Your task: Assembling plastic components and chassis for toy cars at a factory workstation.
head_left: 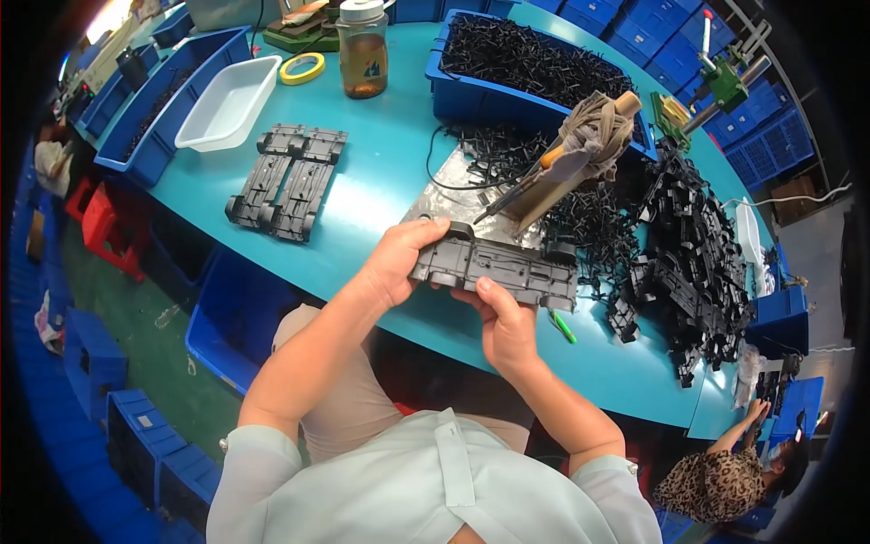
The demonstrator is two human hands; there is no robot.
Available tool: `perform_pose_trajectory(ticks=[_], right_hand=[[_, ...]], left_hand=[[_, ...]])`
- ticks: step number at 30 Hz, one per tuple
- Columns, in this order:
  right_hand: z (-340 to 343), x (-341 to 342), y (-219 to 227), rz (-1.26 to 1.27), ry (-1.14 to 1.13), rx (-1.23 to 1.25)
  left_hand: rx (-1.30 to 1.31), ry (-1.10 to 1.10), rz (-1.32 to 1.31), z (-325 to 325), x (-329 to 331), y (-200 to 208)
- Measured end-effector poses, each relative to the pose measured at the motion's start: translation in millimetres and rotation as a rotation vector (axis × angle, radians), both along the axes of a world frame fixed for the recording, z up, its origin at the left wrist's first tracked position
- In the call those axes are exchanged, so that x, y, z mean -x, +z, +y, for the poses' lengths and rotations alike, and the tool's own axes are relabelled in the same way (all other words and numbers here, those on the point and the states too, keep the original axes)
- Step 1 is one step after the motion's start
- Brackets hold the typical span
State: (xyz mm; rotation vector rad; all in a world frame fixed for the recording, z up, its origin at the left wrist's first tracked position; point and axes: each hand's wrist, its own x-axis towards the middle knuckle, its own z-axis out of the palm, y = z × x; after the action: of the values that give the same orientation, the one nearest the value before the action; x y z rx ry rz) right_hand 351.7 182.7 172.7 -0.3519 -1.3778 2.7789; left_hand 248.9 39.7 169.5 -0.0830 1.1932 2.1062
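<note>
Both of my hands grip a black plastic toy car chassis, held level above the table's near edge. My left hand closes round its left end, thumb on top. With its thumb on the near long side, my right hand holds the middle from below; its other fingers are hidden beneath. Just past the chassis, the thin dark tip of a soldering-iron-like tool points down toward it, tied with cloth to a wooden post. Two similar chassis lie side by side on the table to the left.
A metal plate lies under the tool. Black parts are heaped at right, and a blue bin of black pieces stands behind. A green pen, white tray, tape roll and jar sit around. Another person works at lower right.
</note>
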Motion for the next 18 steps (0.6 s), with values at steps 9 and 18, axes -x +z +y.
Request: perform_pose_trajectory(ticks=[9, 18], right_hand=[[-8.1, -40.8, 28.2, 0.148, -0.107, -0.276], [-23.2, -52.9, 40.6, 0.349, -0.027, -0.532]], left_hand=[[0.492, 0.533, 0.984, 1.3, -70.1, 13.3], [0.171, 0.326, 0.93, -16.2, -112.5, 10.8]])
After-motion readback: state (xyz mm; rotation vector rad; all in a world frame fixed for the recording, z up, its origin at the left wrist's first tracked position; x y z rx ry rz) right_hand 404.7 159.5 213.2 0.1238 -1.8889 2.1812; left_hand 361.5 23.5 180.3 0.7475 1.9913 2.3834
